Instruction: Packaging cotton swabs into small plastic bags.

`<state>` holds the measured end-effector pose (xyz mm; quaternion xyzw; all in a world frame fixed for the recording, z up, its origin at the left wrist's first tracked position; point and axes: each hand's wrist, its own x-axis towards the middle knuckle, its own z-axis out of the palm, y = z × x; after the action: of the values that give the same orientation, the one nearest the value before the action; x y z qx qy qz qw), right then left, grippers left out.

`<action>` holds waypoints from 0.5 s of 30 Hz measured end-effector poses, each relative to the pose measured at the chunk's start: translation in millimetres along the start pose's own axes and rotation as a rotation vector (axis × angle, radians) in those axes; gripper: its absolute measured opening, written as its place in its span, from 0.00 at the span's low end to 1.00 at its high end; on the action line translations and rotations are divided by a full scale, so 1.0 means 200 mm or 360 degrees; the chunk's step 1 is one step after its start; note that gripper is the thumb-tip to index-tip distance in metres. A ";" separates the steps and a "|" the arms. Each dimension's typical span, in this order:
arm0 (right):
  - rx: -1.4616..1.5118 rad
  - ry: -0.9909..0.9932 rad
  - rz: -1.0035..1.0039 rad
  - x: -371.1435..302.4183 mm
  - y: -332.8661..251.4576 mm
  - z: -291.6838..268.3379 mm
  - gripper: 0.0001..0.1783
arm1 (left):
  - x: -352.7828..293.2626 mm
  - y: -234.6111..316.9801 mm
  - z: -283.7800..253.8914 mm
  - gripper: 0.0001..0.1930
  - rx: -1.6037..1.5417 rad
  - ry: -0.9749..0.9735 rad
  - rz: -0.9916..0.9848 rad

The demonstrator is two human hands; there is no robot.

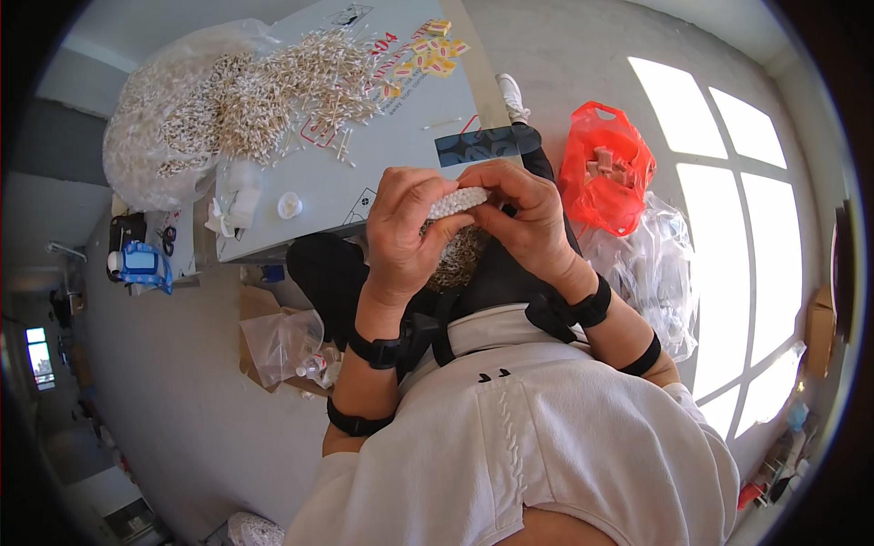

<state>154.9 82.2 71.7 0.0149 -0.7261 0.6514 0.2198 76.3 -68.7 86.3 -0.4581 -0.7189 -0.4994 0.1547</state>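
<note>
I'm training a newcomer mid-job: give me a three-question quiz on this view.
1. True or false: both hands hold the bundle of cotton swabs.
2. What lies heaped on the grey board: A) loose cotton swabs B) screws C) coins?
3. What colour is the bag on the floor by the right hand?

Key: 1 true, the left hand too; 2 A, the pile of swabs; 3 red.

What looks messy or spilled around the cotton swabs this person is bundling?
The loose cotton swabs spill from their clear bag across the grey board, with a few strays lying apart near its middle. Both hands, left and right, hold a tidy bundle of swabs. Nothing looks damaged.
</note>
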 end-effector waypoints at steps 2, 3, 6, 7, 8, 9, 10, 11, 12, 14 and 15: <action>0.0005 0.0007 -0.0022 0.00 0.00 0.01 0.15 | -0.01 -0.01 0.01 0.18 -0.0008 0.0019 0.0013; 0.0006 0.0006 -0.0023 0.00 0.00 0.01 0.15 | -0.02 -0.02 0.02 0.19 -0.0016 0.0038 0.0025; -0.0149 -0.0019 -0.0103 0.00 -0.02 0.00 0.14 | -0.02 -0.04 0.02 0.17 0.0026 0.0011 0.0087; -0.0077 -0.0020 -0.0033 0.00 -0.01 0.00 0.14 | -0.02 -0.04 0.01 0.17 0.0024 0.0010 0.0088; -0.0001 -0.0020 0.0039 0.00 0.01 0.00 0.14 | -0.01 -0.02 0.01 0.18 -0.0032 -0.0010 -0.0018; 0.0001 -0.0018 0.0040 0.00 0.01 -0.01 0.14 | 0.00 -0.01 0.00 0.19 -0.0088 -0.0031 -0.0123; 0.0074 -0.0005 0.0144 0.00 0.02 -0.02 0.14 | -0.01 -0.01 0.00 0.19 -0.0088 -0.0034 -0.0124; 0.0146 0.0007 0.0245 0.00 0.02 -0.03 0.14 | -0.01 -0.01 -0.02 0.18 -0.0125 -0.0044 -0.0190; 0.0145 0.0009 0.0244 0.00 0.02 -0.04 0.14 | -0.01 -0.02 -0.03 0.18 -0.0162 -0.0054 -0.0257; 0.0166 -0.0096 0.0257 0.01 0.03 -0.07 0.15 | -0.02 -0.04 -0.05 0.18 -0.0152 -0.0074 -0.0228; 0.0168 -0.0097 0.0257 0.01 0.03 -0.06 0.15 | -0.02 -0.04 -0.05 0.18 -0.0142 -0.0093 -0.0201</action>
<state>155.7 95.2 67.9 -0.0123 -0.6959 0.7036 0.1434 68.9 -80.2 83.7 -0.4327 -0.7275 -0.5262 0.0813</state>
